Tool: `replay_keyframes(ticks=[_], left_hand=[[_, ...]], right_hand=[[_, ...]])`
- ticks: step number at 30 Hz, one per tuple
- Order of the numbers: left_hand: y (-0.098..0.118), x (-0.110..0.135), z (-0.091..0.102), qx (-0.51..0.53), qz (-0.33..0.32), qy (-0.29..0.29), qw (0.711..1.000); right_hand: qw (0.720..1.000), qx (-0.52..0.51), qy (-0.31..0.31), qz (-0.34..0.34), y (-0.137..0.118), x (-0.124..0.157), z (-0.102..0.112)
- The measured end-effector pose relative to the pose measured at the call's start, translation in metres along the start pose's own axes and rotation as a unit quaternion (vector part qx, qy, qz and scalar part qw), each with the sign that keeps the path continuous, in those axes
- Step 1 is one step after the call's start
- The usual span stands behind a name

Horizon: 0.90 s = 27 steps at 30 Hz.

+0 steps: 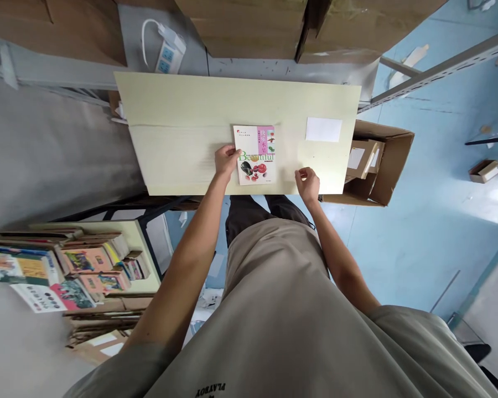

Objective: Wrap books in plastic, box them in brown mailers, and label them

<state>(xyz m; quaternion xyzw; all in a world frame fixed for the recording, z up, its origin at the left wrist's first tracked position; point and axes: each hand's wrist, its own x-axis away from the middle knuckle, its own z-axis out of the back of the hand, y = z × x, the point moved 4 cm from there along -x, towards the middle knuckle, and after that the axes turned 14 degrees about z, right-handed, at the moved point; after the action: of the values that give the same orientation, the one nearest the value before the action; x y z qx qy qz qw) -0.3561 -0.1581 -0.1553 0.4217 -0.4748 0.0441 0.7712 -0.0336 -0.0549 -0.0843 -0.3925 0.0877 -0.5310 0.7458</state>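
Note:
A book [255, 168] with a white cover, a pink strip, the green word "Beautiful" and pictures of fruit lies face up on the pale yellow tabletop [182, 105]. At its left edge is my left hand [227, 160], closed on the book with the thumb over the cover. My right hand [307, 183] rests near the table's front edge, to the right of the book and apart from it. Its fingers are curled in, and nothing shows in them. A blank white paper slip [323, 129] lies on the tabletop beyond my right hand.
An open cardboard box [392, 166] with smaller packages inside stands off the table's right end. Stacked books [87, 260] fill a shelf at lower left. Behind the table are large cartons [249, 27] and a white power strip [170, 52]. A metal frame [440, 69] runs at upper right.

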Motion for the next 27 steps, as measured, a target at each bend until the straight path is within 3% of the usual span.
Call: replay_keyframes(ticks=[3, 7, 10, 14, 17, 21, 27], left_hand=[[0.0, 0.001, -0.003, -0.012, -0.004, 0.016, 1.0], [0.0, 0.002, -0.006, -0.029, -0.004, 0.024, 0.999], [0.001, 0.003, -0.006, -0.055, -0.028, 0.026, 0.998], [0.004, 0.005, -0.006, -0.086, -0.072, 0.011, 0.994], [0.005, 0.006, -0.005, -0.135, -0.092, 0.022, 0.986], [-0.003, 0.013, -0.007, -0.214, -0.099, 0.067, 0.969], [-0.028, 0.043, -0.024, -0.232, -0.116, 0.089, 0.962]], right_hand=[[0.999, 0.0, 0.011, 0.046, -0.012, 0.003, 0.0], [0.999, 0.01, 0.009, 0.037, -0.014, -0.002, 0.002], [1.0, 0.017, 0.009, 0.025, -0.008, -0.004, 0.007], [0.998, 0.009, 0.009, 0.068, -0.014, -0.002, 0.005], [0.992, 0.006, -0.02, 0.125, -0.037, -0.001, -0.013], [0.98, 0.018, -0.067, 0.184, -0.077, -0.007, -0.053], [0.98, 0.044, -0.142, 0.135, -0.098, -0.017, -0.106]])
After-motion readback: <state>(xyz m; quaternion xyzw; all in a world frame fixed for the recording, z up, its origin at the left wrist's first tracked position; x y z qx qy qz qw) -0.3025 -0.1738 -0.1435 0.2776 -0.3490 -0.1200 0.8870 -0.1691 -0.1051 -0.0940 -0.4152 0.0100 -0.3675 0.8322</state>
